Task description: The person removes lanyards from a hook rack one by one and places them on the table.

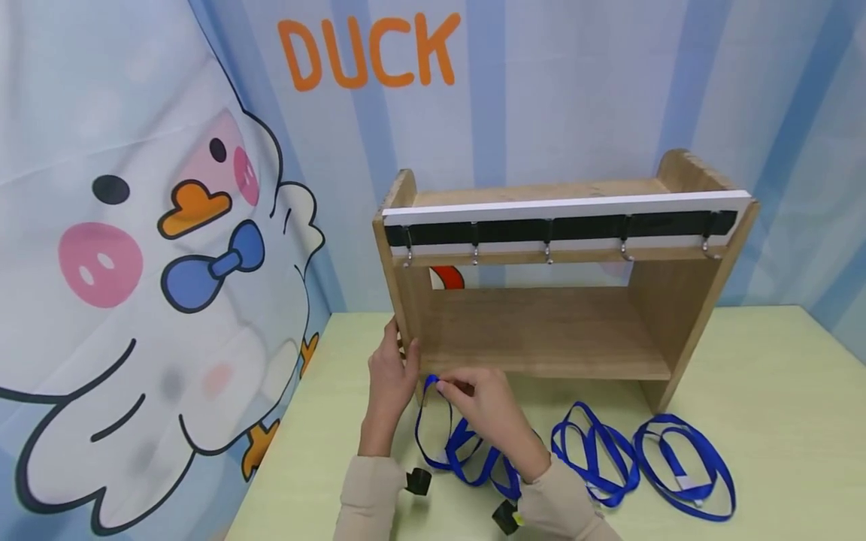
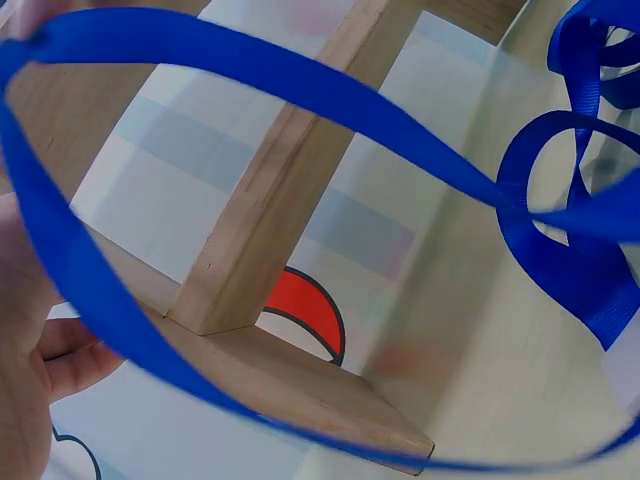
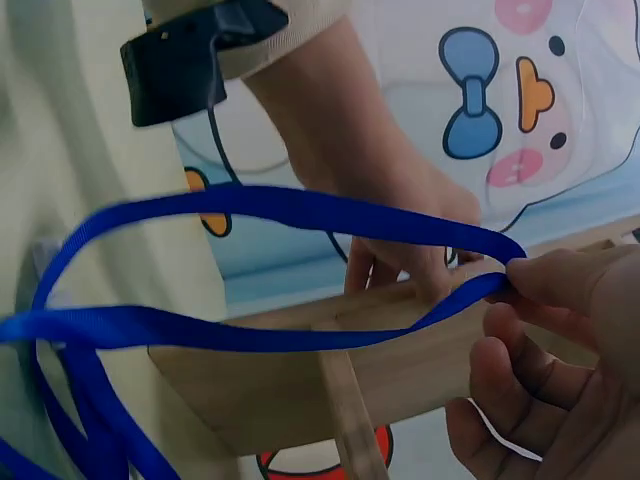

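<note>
My right hand (image 1: 489, 406) pinches a blue lanyard (image 3: 300, 207) between thumb and fingertips, in front of the shelf's lower left corner. The strap hangs from the pinch in an open loop, its lower part on the table. At the left side panel of the wooden shelf (image 1: 541, 330) my left hand (image 1: 392, 376) grips the panel's edge, thumb at the front and fingers on the outer side. In the left wrist view the lanyard loop (image 2: 330, 90) crosses in front of the shelf.
More blue lanyards (image 1: 595, 458) lie bundled on the pale table (image 1: 778, 376), with a coiled one (image 1: 724, 466) farthest right. Along the shelf's upper front runs a white rail (image 1: 568, 207) with a black strip and several metal hooks (image 1: 548, 252). A duck-printed curtain (image 1: 575, 90) stands behind.
</note>
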Motion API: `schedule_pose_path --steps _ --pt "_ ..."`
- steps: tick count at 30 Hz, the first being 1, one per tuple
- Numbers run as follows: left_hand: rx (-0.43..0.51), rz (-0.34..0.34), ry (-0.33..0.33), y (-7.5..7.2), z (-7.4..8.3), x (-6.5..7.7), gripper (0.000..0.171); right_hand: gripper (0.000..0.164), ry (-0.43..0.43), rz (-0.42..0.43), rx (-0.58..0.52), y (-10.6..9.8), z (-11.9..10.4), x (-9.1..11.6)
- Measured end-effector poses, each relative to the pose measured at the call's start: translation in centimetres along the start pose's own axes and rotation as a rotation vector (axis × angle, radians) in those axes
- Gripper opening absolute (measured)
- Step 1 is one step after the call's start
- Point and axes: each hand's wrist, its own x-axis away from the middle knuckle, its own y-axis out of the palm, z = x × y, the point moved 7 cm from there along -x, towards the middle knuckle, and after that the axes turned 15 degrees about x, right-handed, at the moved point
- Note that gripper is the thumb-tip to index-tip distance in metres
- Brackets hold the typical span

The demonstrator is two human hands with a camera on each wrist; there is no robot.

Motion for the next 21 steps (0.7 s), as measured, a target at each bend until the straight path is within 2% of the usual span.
schedule_pose_path --steps 6,13,21 --pt "0.008 0.002 0.008 -0.1 -0.2 0.2 0.044 0.011 0.049 -0.066 0.047 -0.5 1.5 0.3" --pt "0.000 -0.011 0.008 0.1 0.1 0.2 0.044 0.010 0.052 -0.067 0.121 -0.8 3.5 0.5" --pt "0.007 -0.013 -0.026 0.1 0.1 0.1 0.044 0.011 0.132 -0.105 0.211 -0.1 5.1 0.9"
